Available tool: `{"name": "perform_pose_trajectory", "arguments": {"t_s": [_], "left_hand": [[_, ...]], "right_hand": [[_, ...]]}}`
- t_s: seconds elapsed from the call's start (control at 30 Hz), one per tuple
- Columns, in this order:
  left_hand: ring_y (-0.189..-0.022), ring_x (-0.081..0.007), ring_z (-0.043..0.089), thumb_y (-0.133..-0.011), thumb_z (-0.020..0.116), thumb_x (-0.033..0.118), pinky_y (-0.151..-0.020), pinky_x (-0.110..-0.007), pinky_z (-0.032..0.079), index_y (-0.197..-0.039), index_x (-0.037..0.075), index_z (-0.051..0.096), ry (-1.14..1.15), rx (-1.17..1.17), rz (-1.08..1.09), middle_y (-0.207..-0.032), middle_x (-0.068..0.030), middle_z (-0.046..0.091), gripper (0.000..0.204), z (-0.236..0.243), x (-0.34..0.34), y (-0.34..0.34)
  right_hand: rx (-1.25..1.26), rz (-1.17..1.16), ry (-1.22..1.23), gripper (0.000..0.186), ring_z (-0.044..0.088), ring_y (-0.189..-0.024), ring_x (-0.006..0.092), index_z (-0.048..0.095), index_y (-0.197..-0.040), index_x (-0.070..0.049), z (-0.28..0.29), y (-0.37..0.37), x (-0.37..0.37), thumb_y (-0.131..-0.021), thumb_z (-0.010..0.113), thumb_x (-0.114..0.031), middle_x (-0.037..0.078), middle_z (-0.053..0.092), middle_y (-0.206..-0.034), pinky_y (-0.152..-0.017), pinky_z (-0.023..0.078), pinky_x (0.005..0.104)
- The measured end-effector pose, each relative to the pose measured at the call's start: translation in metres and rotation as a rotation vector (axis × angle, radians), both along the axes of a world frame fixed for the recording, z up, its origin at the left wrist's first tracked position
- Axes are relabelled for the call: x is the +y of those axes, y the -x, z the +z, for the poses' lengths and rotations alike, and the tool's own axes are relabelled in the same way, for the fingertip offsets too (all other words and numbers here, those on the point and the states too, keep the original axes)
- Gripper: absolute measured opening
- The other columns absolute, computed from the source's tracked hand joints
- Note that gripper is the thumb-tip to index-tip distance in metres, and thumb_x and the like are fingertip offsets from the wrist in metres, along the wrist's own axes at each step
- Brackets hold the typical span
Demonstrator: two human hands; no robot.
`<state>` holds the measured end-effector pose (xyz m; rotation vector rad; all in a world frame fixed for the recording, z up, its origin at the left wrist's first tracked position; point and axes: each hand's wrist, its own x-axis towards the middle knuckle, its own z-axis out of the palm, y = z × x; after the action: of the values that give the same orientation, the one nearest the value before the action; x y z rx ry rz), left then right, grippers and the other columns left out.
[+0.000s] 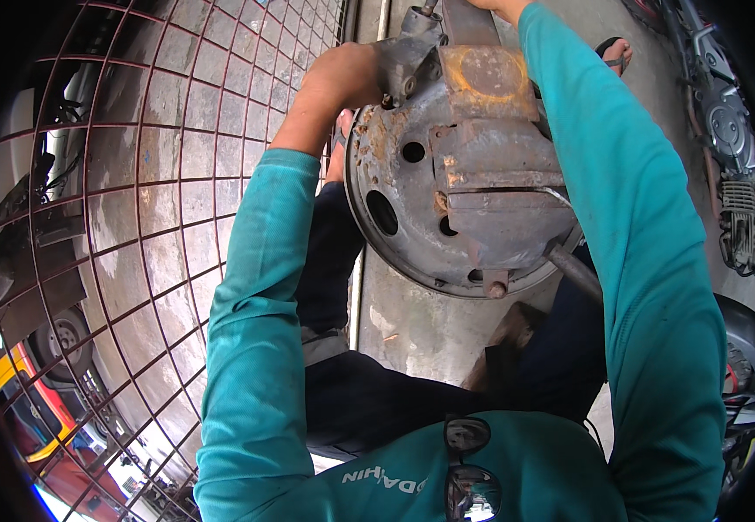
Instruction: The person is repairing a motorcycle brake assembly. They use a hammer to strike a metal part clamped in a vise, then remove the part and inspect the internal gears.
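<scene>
Observation from beside the bench: the left hand is wrapped around the near-left side of a dark grey metal casting, fingers closed on it, their undersides hidden. The casting sits just left of the far end of a bench vise, beside its rusty, yellow-marked anvil block; whether it bears on the block or hangs from the hand alone, I cannot tell. Gripping the side presumably steadies it while leaving the far, cup-shaped end uncovered. The right hand is cut off by the view's far edge, beyond the block; its fingers and anything in them are out of sight, so its state goes unrecorded. The vise stands over a rusty steel wheel with round openings, probably chosen as a wide, heavy footing against tipping. The vise jaws leave only a narrow dark gap, a thin pale metal piece showing at its right end; the casting is outside them, perhaps because its shape suits hand-holding better. A dark round bar slants off near right, likely the handle, within reach. Both arms extend far, keeping the torso back. Red wire mesh stands left, a motorcycle engine right.
</scene>
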<state>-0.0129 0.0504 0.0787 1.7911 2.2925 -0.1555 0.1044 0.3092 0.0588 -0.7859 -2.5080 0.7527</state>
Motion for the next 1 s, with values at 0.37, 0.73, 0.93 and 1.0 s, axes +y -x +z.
{"name": "perform_pose_trajectory", "arguments": {"t_s": [0.37,0.73,0.93,1.0], "left_hand": [[-0.097,-0.0406,0.072,-0.067,0.079,0.022,-0.087,-0.049,0.058,-0.113,0.005,0.070,0.011,0.019,-0.011,-0.099,-0.0218,0.074,0.050,-0.003,0.002,0.003],[-0.097,-0.0379,0.074,-0.070,0.075,0.013,-0.086,-0.046,0.061,-0.101,0.003,0.078,-0.001,0.001,0.006,-0.100,-0.0221,0.075,0.032,0.000,0.002,-0.001],[-0.099,-0.0376,0.074,-0.072,0.075,0.012,-0.087,-0.046,0.060,-0.102,0.003,0.077,0.015,0.007,0.031,-0.102,-0.0221,0.075,0.031,-0.004,0.001,0.001],[-0.099,-0.0377,0.074,-0.072,0.075,0.013,-0.087,-0.046,0.061,-0.102,0.003,0.077,0.003,0.005,0.020,-0.102,-0.0220,0.075,0.031,-0.002,0.000,0.000]], "right_hand": [[-0.021,-0.026,0.014,0.029,0.073,-0.087,0.0378,0.079,-0.089,-0.002,0.006,0.000,-0.006,-0.083,0.072,-0.029,0.025,0.074,-0.089,-0.080,0.056,0.0465],[-0.001,0.035,0.064,0.028,0.073,-0.084,0.0356,0.078,-0.090,0.000,0.007,-0.003,-0.003,-0.085,0.071,-0.026,0.025,0.074,-0.087,-0.078,0.054,0.0451],[-0.015,0.007,0.048,0.029,0.073,-0.087,0.0373,0.078,-0.093,0.001,0.010,-0.004,-0.007,-0.086,0.072,-0.027,0.026,0.074,-0.090,-0.080,0.055,0.0457],[-0.031,0.009,0.045,0.030,0.073,-0.089,0.0378,0.078,-0.094,0.001,0.010,-0.005,-0.006,-0.086,0.072,-0.028,0.026,0.074,-0.092,-0.080,0.055,0.0458]]}}
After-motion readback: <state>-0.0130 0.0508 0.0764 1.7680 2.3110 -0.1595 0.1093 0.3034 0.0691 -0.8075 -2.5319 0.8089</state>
